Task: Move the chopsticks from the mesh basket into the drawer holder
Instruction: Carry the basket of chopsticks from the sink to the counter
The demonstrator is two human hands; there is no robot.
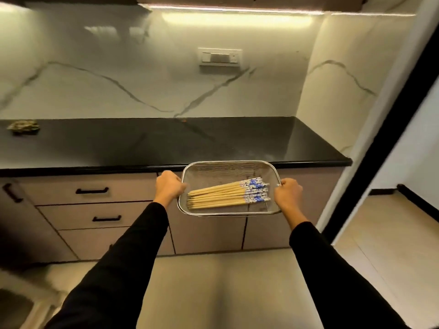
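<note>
A rectangular steel mesh basket (pixel 213 169) hangs in the air in front of the cabinet, just below the counter's front edge. Several wooden chopsticks (pixel 223 195) with blue-and-white patterned tops lie in a bundle inside it, tops pointing right. My left hand (pixel 168 186) is closed on the basket's left rim. On the opposite rim, my right hand (pixel 288 194) grips the same way. Both arms wear black sleeves. The drawers (pixel 90 191) to the left are closed, and no drawer holder is visible.
A black countertop (pixel 166 141) runs along a white marbled wall with a switch plate (pixel 219 57). A crumpled cloth (pixel 22 126) lies at the counter's far left. Cabinet doors stand below the basket. A dark-framed doorway (pixel 389 129) opens at the right onto tiled floor.
</note>
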